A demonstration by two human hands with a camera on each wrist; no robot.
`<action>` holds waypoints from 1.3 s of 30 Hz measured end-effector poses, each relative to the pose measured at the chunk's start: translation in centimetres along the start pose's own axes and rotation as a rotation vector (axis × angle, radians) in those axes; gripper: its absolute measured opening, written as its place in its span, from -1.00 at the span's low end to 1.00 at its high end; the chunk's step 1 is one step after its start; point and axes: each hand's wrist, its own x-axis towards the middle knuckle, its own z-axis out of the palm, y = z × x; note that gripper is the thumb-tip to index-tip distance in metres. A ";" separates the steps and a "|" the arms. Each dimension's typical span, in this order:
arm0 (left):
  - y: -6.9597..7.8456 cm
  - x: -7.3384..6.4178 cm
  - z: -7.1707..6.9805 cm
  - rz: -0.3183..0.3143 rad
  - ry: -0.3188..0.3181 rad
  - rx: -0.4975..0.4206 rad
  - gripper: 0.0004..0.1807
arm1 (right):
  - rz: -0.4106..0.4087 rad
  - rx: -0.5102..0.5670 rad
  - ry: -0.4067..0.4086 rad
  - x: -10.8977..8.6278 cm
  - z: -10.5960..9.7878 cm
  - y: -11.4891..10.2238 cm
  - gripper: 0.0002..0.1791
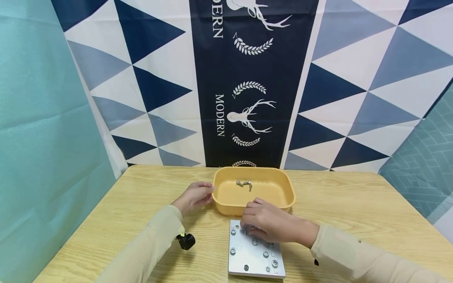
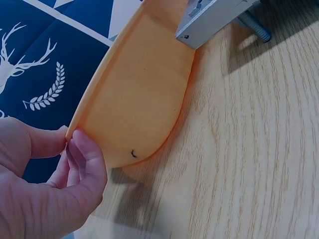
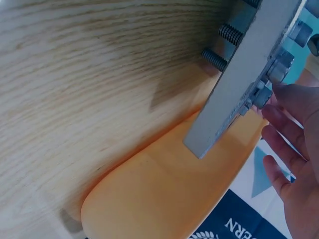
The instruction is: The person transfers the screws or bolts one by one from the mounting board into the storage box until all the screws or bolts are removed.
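Observation:
My left hand (image 1: 195, 196) pinches the left rim of a yellow-orange plastic basin (image 1: 231, 209) between thumb and fingers. Just in front of the basin is a silver metal plate (image 1: 249, 261) with several bolts in it. Over the plate's far part, my right hand (image 1: 267, 221) has its thumb and index finger on the head of a bolt (image 3: 262, 96); its other fingers are spread loosely in the right wrist view. That bolt is mostly hidden by the fingers in the head view. Threaded bolt ends (image 3: 215, 59) stick out below the plate.
Several small loose bolts (image 1: 245, 184) lie on the basin's floor. Wooden tabletop (image 1: 336, 196) surrounds plate and basin, with a patterned curtain (image 1: 170, 118) behind its far edge. A small black object (image 1: 186, 241) shows beside the left forearm.

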 end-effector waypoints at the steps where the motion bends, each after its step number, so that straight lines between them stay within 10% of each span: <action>1: 0.0 0.0 0.0 -0.002 0.003 0.001 -0.72 | 0.002 -0.002 -0.006 0.0 0.0 -0.1 -0.75; 39: -0.2 -0.1 -0.1 0.008 0.001 0.002 -0.71 | 0.010 -0.061 -0.070 0.6 0.6 -1.3 -0.89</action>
